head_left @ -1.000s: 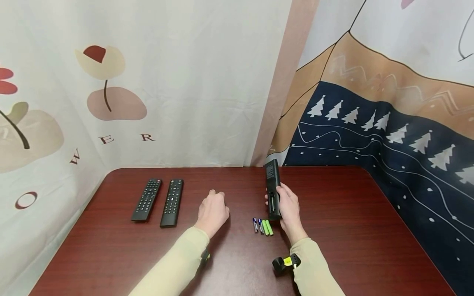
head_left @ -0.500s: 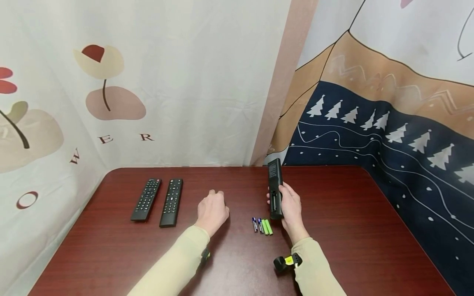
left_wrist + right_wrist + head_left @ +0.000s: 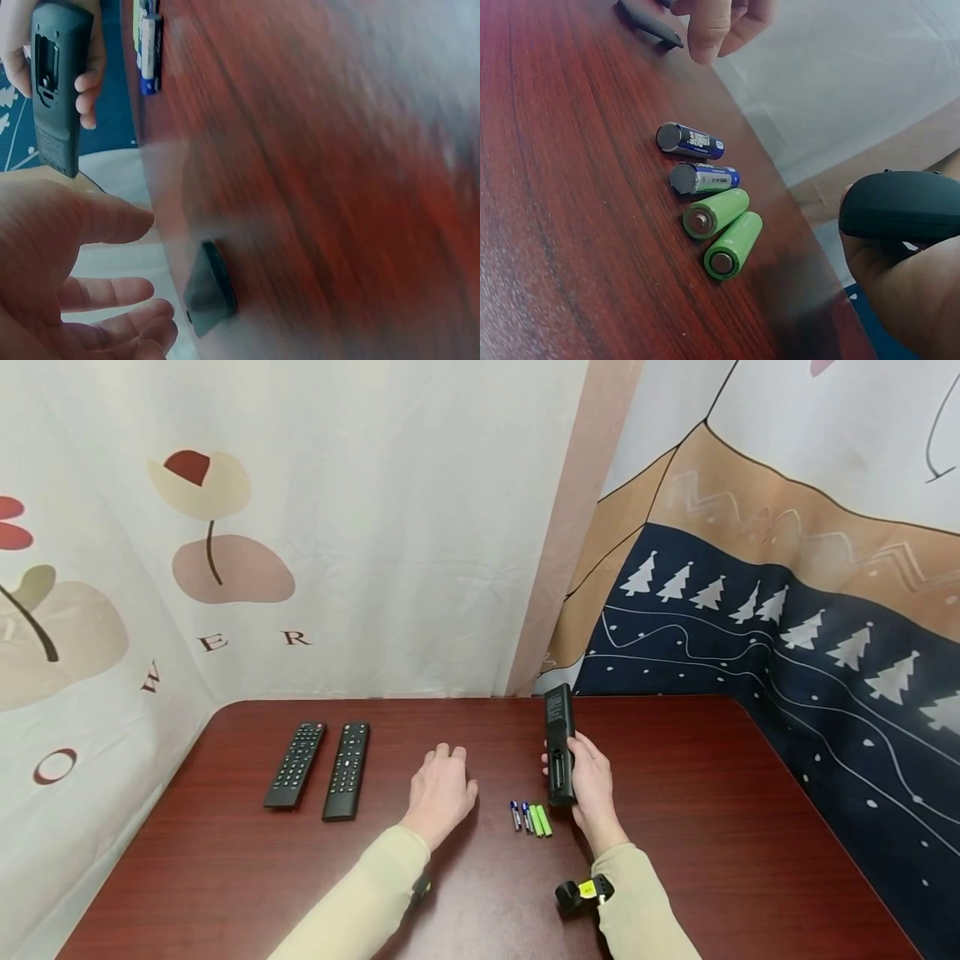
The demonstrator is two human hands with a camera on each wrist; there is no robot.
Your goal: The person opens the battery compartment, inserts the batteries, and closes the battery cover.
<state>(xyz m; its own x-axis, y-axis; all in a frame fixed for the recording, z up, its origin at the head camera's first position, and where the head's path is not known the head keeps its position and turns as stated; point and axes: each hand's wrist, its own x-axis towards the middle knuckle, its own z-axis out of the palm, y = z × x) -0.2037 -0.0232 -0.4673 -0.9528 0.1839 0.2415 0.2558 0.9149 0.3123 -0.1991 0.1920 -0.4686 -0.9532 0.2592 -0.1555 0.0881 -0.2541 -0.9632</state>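
Observation:
My right hand (image 3: 594,781) holds a black remote control (image 3: 559,743) tilted up above the table, its back turned toward me. The battery compartment (image 3: 47,64) in its back is uncovered and looks bare in the left wrist view. My left hand (image 3: 438,792) hovers over the middle of the table with loose, parted fingers and nothing in them. Just past those fingers, a dark wedge-shaped piece (image 3: 210,292) lies on the wood. Two green batteries (image 3: 733,245) and two blue-and-silver batteries (image 3: 694,141) lie side by side between the hands, just below the remote.
Two more black remotes lie buttons up at the left, one (image 3: 297,766) beside the other (image 3: 347,772). The dark red table (image 3: 225,877) ends at the back against a printed curtain (image 3: 390,543). A navy tree-patterned cloth (image 3: 720,635) hangs along the right side.
My left hand has shifted slightly right, and its curled fingers have loosened and spread. My right hand has moved a little to the right with the remote control.

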